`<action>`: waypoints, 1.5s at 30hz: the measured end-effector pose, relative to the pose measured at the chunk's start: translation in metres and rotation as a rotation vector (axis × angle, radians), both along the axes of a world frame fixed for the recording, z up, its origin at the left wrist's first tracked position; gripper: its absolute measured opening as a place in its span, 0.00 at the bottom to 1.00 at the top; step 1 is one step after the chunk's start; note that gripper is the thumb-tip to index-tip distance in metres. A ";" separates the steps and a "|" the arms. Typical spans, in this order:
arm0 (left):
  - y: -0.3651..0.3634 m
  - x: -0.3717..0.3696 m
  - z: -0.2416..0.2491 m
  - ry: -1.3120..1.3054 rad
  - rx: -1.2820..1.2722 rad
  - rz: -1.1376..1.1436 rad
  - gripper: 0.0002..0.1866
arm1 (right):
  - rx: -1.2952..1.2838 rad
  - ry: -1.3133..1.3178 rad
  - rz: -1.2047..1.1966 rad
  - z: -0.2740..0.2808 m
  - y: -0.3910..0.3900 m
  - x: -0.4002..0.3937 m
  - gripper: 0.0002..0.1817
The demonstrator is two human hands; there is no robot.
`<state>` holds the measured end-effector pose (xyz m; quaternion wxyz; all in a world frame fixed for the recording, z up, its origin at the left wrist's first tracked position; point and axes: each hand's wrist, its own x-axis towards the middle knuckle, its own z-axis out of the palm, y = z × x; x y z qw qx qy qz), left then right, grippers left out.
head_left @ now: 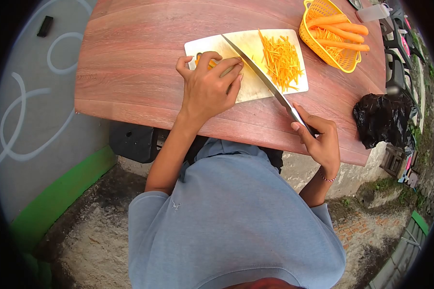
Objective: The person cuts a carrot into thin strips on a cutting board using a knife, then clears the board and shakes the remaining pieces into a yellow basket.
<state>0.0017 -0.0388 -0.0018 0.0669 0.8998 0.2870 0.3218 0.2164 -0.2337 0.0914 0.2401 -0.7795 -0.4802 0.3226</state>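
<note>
At nine o'clock on the cutting board [248,91], the left hand [209,89] holds down a carrot piece [212,63]; at about half past four, the right hand [322,139] grasps a knife [262,75].

The blade slants toward eleven o'clock, just beside the left fingertips, so a rolling carrot or an untucked finger could well mean a cut; a sideways nudge might spill the carrot shreds [280,59] off the board's three o'clock edge. The left hand covers most of the carrot, the right hand much of the handle; whether the blade touches the board, I cannot tell.
</note>
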 end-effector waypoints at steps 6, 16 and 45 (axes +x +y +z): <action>0.001 0.000 -0.002 -0.046 0.000 -0.027 0.09 | 0.077 0.023 -0.062 -0.009 -0.003 0.009 0.23; 0.001 -0.004 0.006 -0.163 0.036 -0.027 0.03 | 0.122 0.204 -0.030 -0.029 0.034 -0.027 0.24; 0.035 -0.036 0.023 0.062 -0.209 -0.029 0.06 | 0.266 0.193 -0.102 -0.042 0.038 -0.034 0.24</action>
